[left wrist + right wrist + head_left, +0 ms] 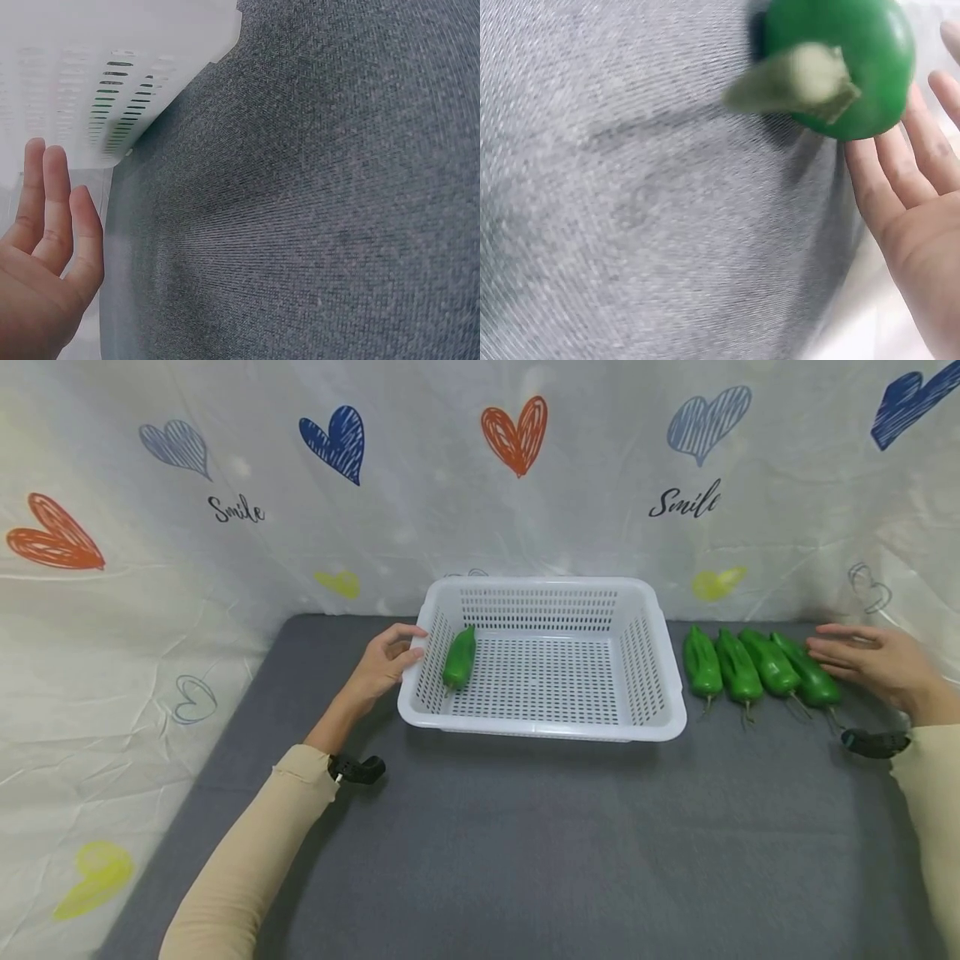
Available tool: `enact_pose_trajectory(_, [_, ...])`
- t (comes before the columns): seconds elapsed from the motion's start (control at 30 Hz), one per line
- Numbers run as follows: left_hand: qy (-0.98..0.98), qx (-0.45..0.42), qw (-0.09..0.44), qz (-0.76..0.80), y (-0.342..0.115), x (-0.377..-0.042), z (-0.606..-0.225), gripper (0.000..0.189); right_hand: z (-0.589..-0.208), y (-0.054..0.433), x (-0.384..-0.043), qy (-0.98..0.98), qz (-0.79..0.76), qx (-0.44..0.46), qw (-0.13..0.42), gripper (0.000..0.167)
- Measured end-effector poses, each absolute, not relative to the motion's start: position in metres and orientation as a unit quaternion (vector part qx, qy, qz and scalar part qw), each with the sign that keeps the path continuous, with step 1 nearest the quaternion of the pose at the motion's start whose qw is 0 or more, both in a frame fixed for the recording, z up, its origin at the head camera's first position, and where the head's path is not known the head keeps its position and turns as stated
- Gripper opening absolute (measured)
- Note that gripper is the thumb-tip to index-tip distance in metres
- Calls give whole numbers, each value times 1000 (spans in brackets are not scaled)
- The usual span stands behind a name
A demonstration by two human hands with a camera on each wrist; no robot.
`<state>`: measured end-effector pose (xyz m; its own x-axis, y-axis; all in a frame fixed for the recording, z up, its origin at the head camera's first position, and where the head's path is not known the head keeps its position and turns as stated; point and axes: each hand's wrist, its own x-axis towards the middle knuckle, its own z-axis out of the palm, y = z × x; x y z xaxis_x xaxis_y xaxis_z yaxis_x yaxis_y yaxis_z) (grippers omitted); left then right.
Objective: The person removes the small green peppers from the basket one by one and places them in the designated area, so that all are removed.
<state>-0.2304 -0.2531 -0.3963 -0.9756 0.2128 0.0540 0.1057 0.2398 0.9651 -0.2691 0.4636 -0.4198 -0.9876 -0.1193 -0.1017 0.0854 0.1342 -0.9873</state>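
Observation:
A white perforated plastic basket [540, 728] stands on the table with one green pepper [460, 658] inside, near its left wall. My left hand [381, 664] is at the basket's left rim, index finger and thumb touching it. In the left wrist view, other fingers [54, 202] extend beside the basket's outer wall [120, 82]. To the basket's right lie several green peppers [739, 670] in a row, stems toward me. My right hand [873, 662] is beside the rightmost pepper [813, 672], fingers extended. In the right wrist view, that pepper's [870, 60] stem end partly covers the fingertips.
A grey cloth [540, 843] covers the table. Behind and at the left hangs a white sheet [420, 510] printed with hearts and lettering. Each wrist wears a black band [358, 769] below a beige sleeve [247, 843].

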Motion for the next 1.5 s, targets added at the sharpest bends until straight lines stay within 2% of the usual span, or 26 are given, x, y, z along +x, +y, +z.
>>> enact_pose_trajectory(0.17, [786,103,44,609,-253,-231,-396,38,-407,454,-270,775,-629,-14,58,33])
enact_pose_trajectory(0.37, [785,104,43,609,-255,-230,-396,37,-393,438,-274,837,-547,-12,18,60])
enact_pose_trajectory(0.63, [783,105,43,612,-255,-229,-396,37,-373,413,-270,827,-560,-45,3,58])
enact_pose_trajectory(0.97, [781,104,43,614,-256,-229,-398,37,-352,378,-264,777,-614,-130,44,55])
enact_pose_trajectory(1.2, [781,106,43,614,-256,-228,-398,37,-337,345,-259,819,-549,-167,28,52])
enact_pose_trajectory(1.5, [773,113,46,622,-254,-229,-398,35,-324,299,-252,791,-577,-202,28,48])
